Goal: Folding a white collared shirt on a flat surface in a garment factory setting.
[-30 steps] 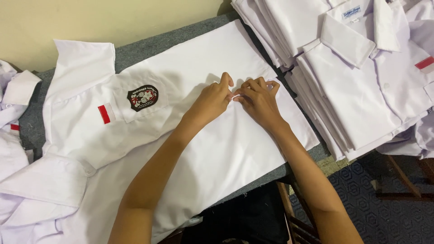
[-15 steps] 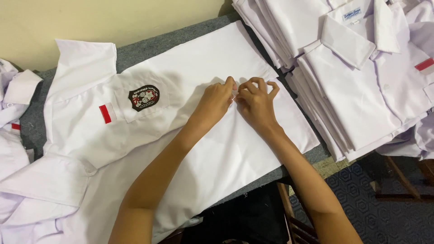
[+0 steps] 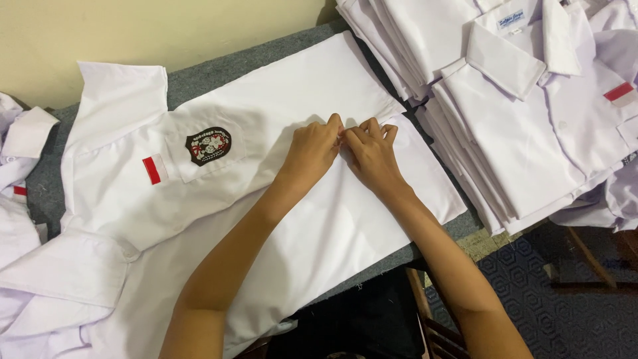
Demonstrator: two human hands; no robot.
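The white shirt (image 3: 279, 219) lies spread flat on the grey-topped table (image 3: 219, 66), filling most of the middle of the scene, with its collar (image 3: 116, 100) off to the far left and its hem toward the right. We see a chest pocket with a dark round badge (image 3: 208, 145) on the left part of the shirt, and a small red-and-white patch (image 3: 155, 169) just left of that pocket. Our left hand (image 3: 312, 149) and our right hand (image 3: 372, 156) meet in the middle of the shirt, knuckles almost touching, at the edge where one front panel overlaps the other. The fingers of both hands are curled together and pinched on the cloth at that edge; we cannot tell whether a button sits between the fingertips, since the hands cover the spot. Both forearms reach in from the near edge of the table. On the far right, a stack of folded white shirts (image 3: 525, 119) stands just beside our shirt, the top one showing its collar and a red patch. At the far left, more white shirts (image 3: 20, 173) lie in a loose heap. Beyond the table we see a pale yellow wall (image 3: 166, 26), and near right a dark patterned floor (image 3: 571, 319)
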